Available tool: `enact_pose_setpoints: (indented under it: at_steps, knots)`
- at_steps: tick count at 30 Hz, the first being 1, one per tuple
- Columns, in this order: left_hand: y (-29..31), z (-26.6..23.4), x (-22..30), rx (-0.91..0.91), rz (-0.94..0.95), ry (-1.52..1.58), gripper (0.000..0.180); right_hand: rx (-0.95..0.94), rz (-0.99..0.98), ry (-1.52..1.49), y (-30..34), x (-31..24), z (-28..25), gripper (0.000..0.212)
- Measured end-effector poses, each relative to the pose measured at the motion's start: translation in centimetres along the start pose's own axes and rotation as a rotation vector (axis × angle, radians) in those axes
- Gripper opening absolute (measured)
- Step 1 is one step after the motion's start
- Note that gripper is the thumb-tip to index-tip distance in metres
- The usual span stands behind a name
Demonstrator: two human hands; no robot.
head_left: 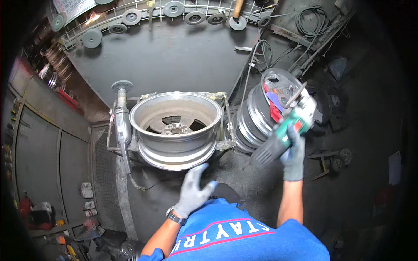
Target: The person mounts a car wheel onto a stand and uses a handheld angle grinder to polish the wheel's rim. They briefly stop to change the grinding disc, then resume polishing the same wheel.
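Note:
My right hand (294, 158), in a grey glove, is closed around the body of a green and black angle grinder (285, 130), held up on the right. The grinder's disc points away from me, in front of a stack of wheel rims. Straight ahead, a silver alloy wheel rim (176, 148) lies face down on a metal frame stand (225, 144), its spokes and hub showing inside. My left hand (195, 191), also gloved, hangs just short of the rim's near edge with fingers apart and nothing in it.
Left of the rim, a grey power tool with a round disc (123, 126) hangs on the stand. Stacked rims (252, 115) stand at the right, red and blue cloth on top. Several grinding discs (174, 8) hang on a wire rack at the back. Coiled cables (311, 21) hang far right.

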State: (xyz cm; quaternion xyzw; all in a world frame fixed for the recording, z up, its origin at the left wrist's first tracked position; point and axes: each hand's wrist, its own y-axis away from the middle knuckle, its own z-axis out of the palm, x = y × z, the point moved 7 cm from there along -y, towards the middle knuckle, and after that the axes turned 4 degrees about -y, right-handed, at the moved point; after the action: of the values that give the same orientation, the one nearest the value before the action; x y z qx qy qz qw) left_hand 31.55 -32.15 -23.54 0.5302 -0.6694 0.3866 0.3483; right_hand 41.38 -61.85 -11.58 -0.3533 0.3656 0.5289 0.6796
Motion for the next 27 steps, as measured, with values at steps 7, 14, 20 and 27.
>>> enact_pose_setpoints:
  at_steps: [7,14,20,27]
  knots:
    - [1.0,9.9,4.9,-0.638,-0.143,0.216,0.097,0.276,0.293,-0.161,11.5,11.0,-3.7,0.050]
    - [6.9,15.0,2.8,-0.690,-0.079,-0.010,0.074,0.442,0.313,-0.303,18.9,12.6,-9.1,0.057]
    - [12.0,16.8,3.5,-0.709,-0.118,-0.021,0.073,0.522,0.357,-0.254,23.7,13.3,-12.2,0.058]
    - [16.9,17.4,4.0,-0.722,-0.131,-0.020,0.077,0.521,0.378,-0.258,28.7,13.6,-13.8,0.057]
